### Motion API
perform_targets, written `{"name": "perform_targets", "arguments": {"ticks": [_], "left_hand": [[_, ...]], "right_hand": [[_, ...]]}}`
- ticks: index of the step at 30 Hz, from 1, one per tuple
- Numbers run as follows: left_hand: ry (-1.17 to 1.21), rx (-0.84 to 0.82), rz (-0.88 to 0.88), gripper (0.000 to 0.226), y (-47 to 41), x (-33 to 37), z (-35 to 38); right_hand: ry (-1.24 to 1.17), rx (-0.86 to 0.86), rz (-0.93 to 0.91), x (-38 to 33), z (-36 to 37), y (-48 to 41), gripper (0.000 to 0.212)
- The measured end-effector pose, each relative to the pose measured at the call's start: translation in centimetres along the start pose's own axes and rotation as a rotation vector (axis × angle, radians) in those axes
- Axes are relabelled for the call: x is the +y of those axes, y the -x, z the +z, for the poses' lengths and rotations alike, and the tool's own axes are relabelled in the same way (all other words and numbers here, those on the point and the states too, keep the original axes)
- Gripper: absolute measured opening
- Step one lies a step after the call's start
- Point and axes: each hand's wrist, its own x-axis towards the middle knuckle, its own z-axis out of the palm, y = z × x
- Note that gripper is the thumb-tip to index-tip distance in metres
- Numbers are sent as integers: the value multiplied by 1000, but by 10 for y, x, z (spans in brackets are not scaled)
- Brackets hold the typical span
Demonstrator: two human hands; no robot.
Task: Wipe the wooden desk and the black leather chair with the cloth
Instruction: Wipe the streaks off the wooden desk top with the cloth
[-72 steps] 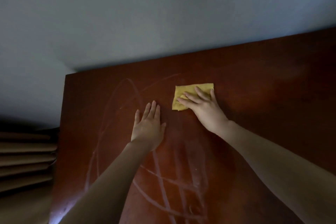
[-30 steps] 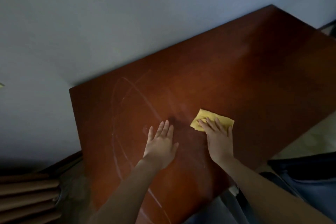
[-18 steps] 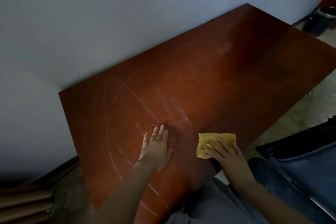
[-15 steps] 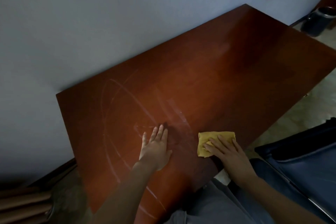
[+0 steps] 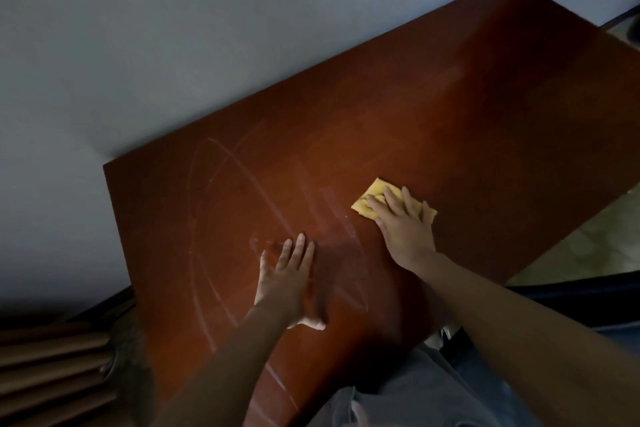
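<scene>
Pressing the yellow cloth (image 5: 375,192) flat under the right hand (image 5: 405,229), fingers straight and spread, nothing curled round it; lying right of centre in the frame on the wooden desk (image 5: 485,107), near its lower-right edge; bracing with the left hand (image 5: 287,282), palm down and flat on bare wood, holding nothing.

Likely to go wrong: slipping off the cloth under a flat palm with no pinch, and leaving it bunched behind; sweeping past the near edge toward the lower right and dropping it to the floor (image 5: 585,243); smearing the pale streaks (image 5: 214,218) at centre left instead of lifting them, if pressed too lightly; dragging the left palm across wiped wood.

Plenty of open wood toward the upper right; hemmed in by the wall (image 5: 207,28) along the upper-left edge; little room toward the lower right.

Not yet reached, judging from here: the black leather chair (image 5: 588,288), probably that dark band at the right edge.
</scene>
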Motion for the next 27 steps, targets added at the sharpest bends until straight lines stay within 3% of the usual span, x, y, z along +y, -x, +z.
{"name": "perform_targets", "arguments": {"ticks": [3, 10, 14, 20, 27], "left_hand": [[-33, 21, -18, 138, -1, -1, 1], [-64, 23, -52, 136, 0, 3, 0], [-83, 16, -54, 135, 1, 2, -2], [-80, 16, -47, 136, 2, 2, 1], [-17, 87, -93, 138, 8, 2, 11]], "right_hand": [[-13, 67, -26, -16, 3, 0, 45], [-40, 191, -351, -25, 18, 52, 44], [-62, 261, -446, -7, 29, 88, 42], [-107, 234, -249, 38, 47, 140, 37], [-124, 281, 46, 76, 21, 115, 41]]}}
